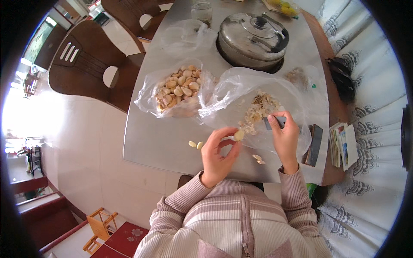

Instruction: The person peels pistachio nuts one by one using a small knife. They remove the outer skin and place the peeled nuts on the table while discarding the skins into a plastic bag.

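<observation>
My left hand (219,154) pinches a pale garlic clove (238,135) between thumb and fingertips, over the table's near part. In my right hand (285,135) is a small flat dark metal blade (270,123), gripped between thumb and fingers. Beneath and beyond the hands, papery peelings (260,104) lie heaped on a spread clear plastic bag (222,113). Two smooth pale cloves (196,144) rest on the table left of my left hand. Two others (258,159), browner, lie between my wrists. Farther left, an open plastic bag (146,96) holds many cloves in their skins (180,85).
A lidded steel pot (250,42) stands beyond the peelings, with a glass jar (202,13) to its left. A phone-like dark slab (313,145) lies right of my right hand, near upright booklets (342,145). Brown chairs (84,64) flank the metal-topped table (155,142); a patterned curtain (371,135) hangs right.
</observation>
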Demonstrator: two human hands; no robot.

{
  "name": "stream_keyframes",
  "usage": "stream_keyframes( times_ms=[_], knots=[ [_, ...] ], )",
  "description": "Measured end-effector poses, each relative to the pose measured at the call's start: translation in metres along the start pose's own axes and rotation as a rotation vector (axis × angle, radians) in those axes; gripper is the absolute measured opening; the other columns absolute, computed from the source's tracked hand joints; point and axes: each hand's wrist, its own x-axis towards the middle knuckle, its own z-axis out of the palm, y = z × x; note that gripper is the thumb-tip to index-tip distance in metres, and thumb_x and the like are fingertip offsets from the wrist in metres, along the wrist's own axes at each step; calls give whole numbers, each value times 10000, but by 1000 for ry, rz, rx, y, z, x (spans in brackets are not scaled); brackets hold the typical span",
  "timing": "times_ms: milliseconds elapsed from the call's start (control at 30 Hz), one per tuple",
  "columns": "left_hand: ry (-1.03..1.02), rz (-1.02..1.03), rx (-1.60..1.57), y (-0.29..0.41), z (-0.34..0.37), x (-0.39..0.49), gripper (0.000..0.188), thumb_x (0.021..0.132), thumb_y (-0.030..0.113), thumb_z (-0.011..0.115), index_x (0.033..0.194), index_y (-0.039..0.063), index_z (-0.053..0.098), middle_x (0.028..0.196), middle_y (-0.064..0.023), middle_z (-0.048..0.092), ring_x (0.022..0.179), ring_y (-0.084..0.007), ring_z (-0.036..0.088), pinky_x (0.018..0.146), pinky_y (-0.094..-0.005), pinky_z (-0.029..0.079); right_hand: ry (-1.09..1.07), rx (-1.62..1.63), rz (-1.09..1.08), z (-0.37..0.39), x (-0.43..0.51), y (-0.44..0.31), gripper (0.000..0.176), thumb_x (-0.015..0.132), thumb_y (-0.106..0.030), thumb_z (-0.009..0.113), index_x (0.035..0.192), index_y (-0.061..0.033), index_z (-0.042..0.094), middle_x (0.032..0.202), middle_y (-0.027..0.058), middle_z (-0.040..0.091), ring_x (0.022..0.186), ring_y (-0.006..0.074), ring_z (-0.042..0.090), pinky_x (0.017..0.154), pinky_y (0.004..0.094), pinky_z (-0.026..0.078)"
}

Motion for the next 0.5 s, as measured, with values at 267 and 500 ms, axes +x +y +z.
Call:
stream_keyframes(
  times_ms=[267, 500],
  knots=[
    [246, -73, 698, -39, -74, -17, 240, 772, 24, 623, 1011, 18, 607, 909, -82, 626, 887, -172, 575, 748, -282, 487, 73, 52, -144, 10, -6, 8, 153, 842, -152, 635, 846, -16, 564, 685, 91, 620, 535, 212, 560, 515, 287, 435],
    [186, 1, 984, -50, -90, -17, 245, 770, 91, 629, 1013, 56, 624, 903, -86, 611, 951, -271, 505, 841, -349, 420, 142, 156, -8, 4, -14, 8, 157, 851, -154, 631, 916, -30, 559, 640, 41, 590, 480, 115, 536, 437, 242, 400]
  ],
)
